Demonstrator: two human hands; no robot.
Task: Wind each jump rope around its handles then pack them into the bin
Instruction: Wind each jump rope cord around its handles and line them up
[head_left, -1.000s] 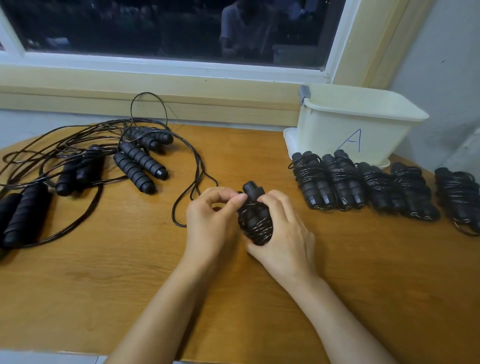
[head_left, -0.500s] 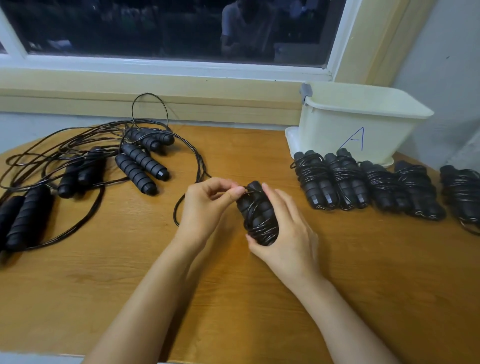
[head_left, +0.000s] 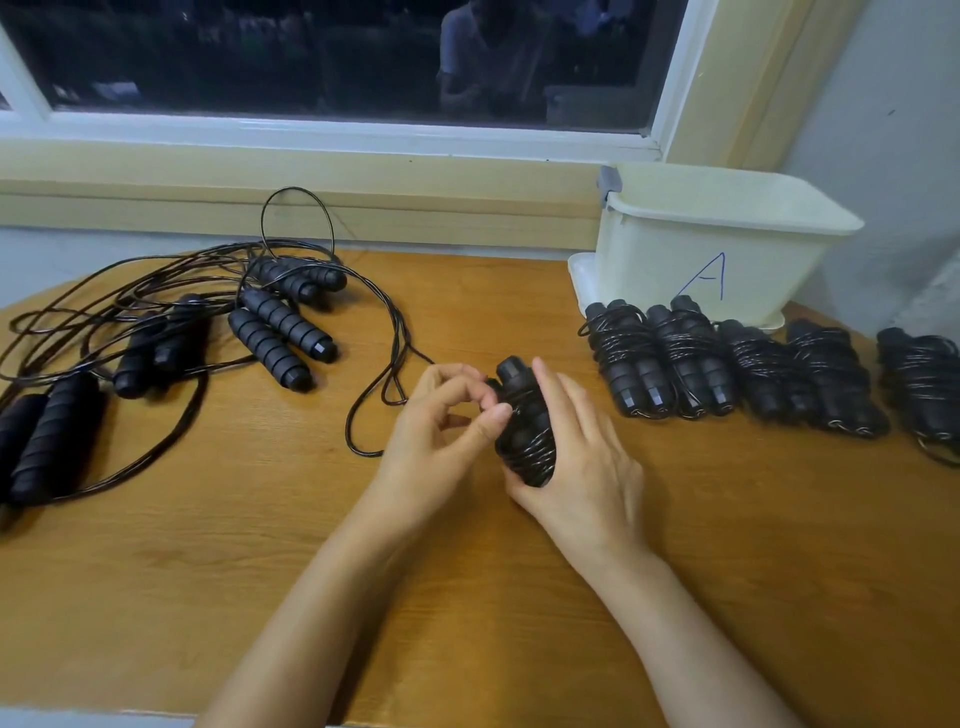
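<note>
Bin (head_left: 644, 260) w/ blue handwritten "A" on front

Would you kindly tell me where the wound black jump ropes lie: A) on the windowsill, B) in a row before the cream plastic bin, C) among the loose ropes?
B: the wound black jump ropes lie side by side on the wooden table before the cream plastic bin.

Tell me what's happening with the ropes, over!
Right grip holds the rope bundle; left grip pinches its cord. Five wound ropes wait beside the bin. Nothing blocking.
</note>
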